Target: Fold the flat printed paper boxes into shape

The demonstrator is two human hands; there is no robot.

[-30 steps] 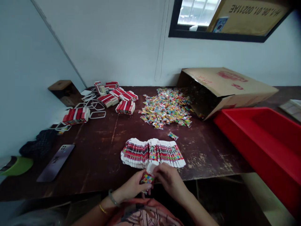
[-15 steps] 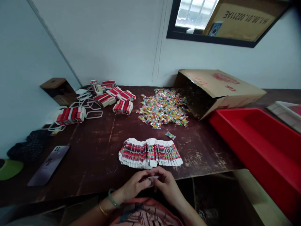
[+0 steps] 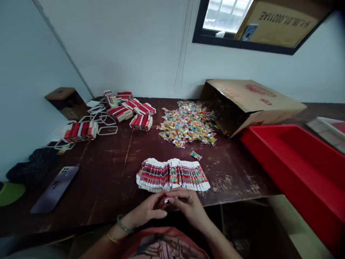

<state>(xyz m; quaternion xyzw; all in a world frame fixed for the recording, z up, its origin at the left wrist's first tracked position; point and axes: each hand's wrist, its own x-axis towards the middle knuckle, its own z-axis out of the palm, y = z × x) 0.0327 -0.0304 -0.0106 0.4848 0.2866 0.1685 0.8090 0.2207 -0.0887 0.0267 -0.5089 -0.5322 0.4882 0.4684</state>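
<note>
A small red-and-white carton (image 3: 165, 202) is held between my two hands at the table's front edge, mostly covered by fingers. My left hand (image 3: 151, 209) grips its left side, thumb stretched along the near side. On the right, my right hand (image 3: 188, 205) has its thumb and fingers at the carton's white end. Just beyond my fingertips lies a fanned row of flat printed cartons (image 3: 156, 175), red with white flaps. One wrapped candy (image 3: 196, 155) lies alone behind that row. Farther back is a heap of colourful wrapped candies (image 3: 187, 124).
A cardboard box (image 3: 253, 95) lies on its side, its mouth toward the candies. Right of it is a red tray (image 3: 291, 169). Bundles of red cartons (image 3: 141, 122) and white bands (image 3: 107, 130) sit back left. A phone (image 3: 55, 189) lies at left, near dark netting (image 3: 28, 169).
My hands have risen slightly toward the row of cartons. The carton between them has turned, so its red side and white end now show. The things on the table stay put.
</note>
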